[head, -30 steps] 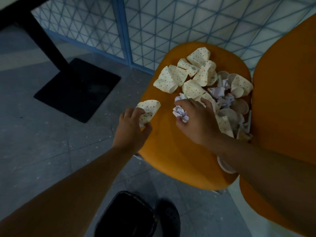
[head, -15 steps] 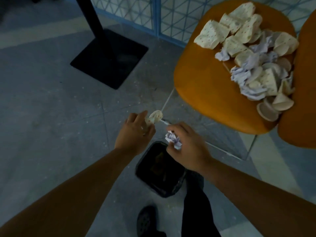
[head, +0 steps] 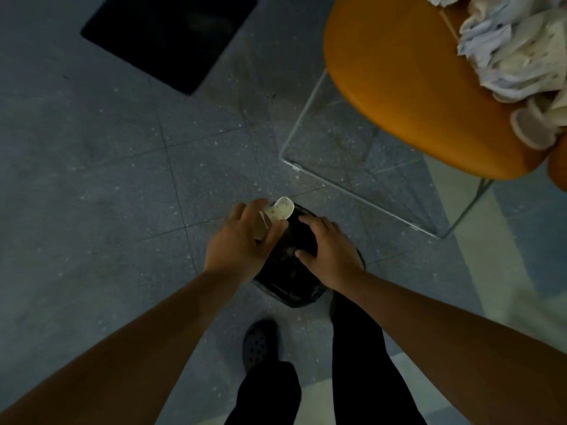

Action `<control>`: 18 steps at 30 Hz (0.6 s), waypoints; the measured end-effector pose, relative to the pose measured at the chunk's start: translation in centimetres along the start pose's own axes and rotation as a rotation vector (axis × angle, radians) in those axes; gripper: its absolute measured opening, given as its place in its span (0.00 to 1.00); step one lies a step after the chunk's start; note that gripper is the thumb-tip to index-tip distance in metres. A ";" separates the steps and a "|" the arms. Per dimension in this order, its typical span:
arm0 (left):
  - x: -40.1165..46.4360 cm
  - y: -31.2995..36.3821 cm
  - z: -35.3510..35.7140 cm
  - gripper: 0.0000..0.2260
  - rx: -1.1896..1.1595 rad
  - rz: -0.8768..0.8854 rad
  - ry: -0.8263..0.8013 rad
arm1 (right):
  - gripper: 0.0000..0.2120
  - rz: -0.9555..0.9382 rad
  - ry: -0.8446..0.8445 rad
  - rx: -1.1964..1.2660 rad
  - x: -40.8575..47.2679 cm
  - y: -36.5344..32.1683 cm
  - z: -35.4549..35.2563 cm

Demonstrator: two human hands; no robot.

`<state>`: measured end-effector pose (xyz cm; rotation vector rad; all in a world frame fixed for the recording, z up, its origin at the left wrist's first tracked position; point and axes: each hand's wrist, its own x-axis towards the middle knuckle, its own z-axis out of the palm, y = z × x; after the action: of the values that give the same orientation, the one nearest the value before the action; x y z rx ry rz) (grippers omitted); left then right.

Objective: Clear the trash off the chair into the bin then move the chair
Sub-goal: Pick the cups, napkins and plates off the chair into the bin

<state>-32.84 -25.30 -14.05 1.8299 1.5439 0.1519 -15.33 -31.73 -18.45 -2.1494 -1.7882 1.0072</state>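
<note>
A small black bin [head: 302, 289] stands on the floor just ahead of my feet. Over its left rim my left hand [head: 242, 243] grips a flattened dotted paper cup [head: 277, 211]. My right hand [head: 329, 254] hovers over the bin's mouth with fingers spread and nothing visible in it. The orange chair [head: 399, 78] is at the upper right on a thin metal frame [head: 346, 191]. A heap of crumpled white paper and squashed dotted cups [head: 515, 53] lies on the seat's right side.
A black square table base [head: 171, 35] lies flat on the grey tiled floor at the upper left. My legs in dark trousers and a dark shoe [head: 259, 345] are right behind the bin. An orange edge of a second seat [head: 557, 170] shows at the far right.
Both hands have come down from in front of the chair to over the bin. The crumpled white paper that my right hand held is gone from it, and that hand has spread.
</note>
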 end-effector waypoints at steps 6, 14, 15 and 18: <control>2.8 -0.5 4.6 0.34 0.309 -0.197 -0.309 | 0.29 -0.015 -0.007 0.039 0.3 1.8 -1.4; 5.4 5.2 2.6 0.22 0.296 0.046 -0.110 | 0.16 0.138 0.062 0.045 1.1 1.7 -4.7; 5.7 6.4 2.1 0.20 0.288 0.091 -0.054 | 0.15 0.165 0.097 0.076 1.2 1.5 -5.7; 6.9 10.0 0.6 0.15 0.260 0.267 0.107 | 0.12 0.192 0.208 0.144 1.9 0.5 -9.1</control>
<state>-22.58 -19.57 -10.99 2.2645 1.4375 0.1827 -9.50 -27.52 -12.59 -2.2723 -1.3962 0.8835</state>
